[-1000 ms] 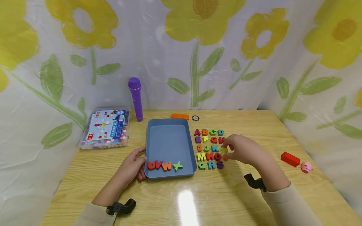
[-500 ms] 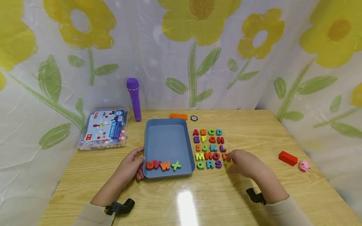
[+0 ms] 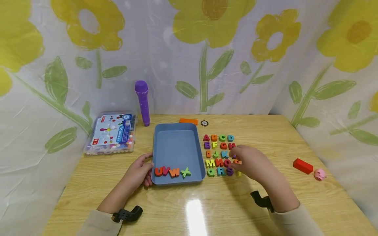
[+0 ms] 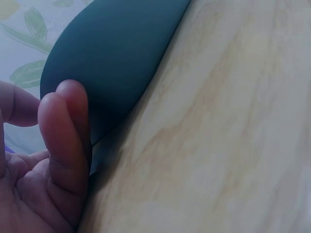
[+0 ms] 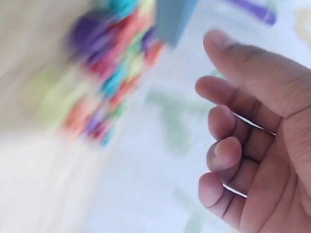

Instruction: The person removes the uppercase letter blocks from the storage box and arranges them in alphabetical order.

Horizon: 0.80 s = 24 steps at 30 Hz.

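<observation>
At the tray's left side, my left hand point(image 3: 138, 172) rests its fingertips against the outer wall. In the left wrist view its fingers point(image 4: 65, 141) lie along the dark blue-grey wall. The blue-grey tray point(image 3: 177, 147) holds red U, magenta V, orange W point(image 3: 174, 172) and green X point(image 3: 185, 172) letters near its front edge. My right hand point(image 3: 251, 162) hovers over the right end of rows of coloured letters point(image 3: 219, 162), thumb and fingers apart with nothing between them. It partly hides purple, orange and yellow letters point(image 3: 239, 173) at the rows' right ends.
A clear plastic case of beads point(image 3: 110, 134) and an upright purple microphone point(image 3: 143, 103) stand behind left. An orange block point(image 3: 188, 121) and a black-and-white round chip point(image 3: 204, 123) lie behind the tray. At right are a red block point(image 3: 303, 166) and a pink pig head point(image 3: 320, 174).
My right hand has set the yellow letter down at the right end of the bottom row, let go, and moved back up and left. My left hand stays at the tray.
</observation>
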Tool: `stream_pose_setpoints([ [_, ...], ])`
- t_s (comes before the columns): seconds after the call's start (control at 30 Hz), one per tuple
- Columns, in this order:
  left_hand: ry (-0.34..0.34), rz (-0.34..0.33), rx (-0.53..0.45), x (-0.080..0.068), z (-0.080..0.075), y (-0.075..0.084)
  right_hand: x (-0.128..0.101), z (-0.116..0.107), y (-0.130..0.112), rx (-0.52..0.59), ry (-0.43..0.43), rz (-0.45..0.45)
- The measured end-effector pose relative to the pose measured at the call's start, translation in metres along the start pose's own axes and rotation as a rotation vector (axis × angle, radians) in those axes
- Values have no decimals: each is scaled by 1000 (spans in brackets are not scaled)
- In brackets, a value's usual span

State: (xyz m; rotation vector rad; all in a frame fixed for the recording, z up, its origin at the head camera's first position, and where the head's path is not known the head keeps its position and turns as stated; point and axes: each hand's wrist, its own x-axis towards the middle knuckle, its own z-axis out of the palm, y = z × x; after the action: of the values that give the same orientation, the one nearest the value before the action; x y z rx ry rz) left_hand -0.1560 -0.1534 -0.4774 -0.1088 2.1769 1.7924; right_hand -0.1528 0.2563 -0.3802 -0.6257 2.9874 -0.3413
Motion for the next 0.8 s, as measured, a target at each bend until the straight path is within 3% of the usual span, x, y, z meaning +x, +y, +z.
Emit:
stream_pose_setpoints([
  [0.17,9,0,19,1,-2,-2,45,-5,-57,1,23,-162],
  [0.33,-19,12,3,3,-4,-2,98,5,-114,-25,30,-332],
  [0.47,-55,22,-23,6,-5,1,133,25,-146,-82,-48,-388],
  [0.67,-67,30,-38,5,-5,2,150,49,-170,-176,-285,-369],
  [0.8,-54,19,-32,2,-7,-1,150,57,-179,-210,-318,-407],
])
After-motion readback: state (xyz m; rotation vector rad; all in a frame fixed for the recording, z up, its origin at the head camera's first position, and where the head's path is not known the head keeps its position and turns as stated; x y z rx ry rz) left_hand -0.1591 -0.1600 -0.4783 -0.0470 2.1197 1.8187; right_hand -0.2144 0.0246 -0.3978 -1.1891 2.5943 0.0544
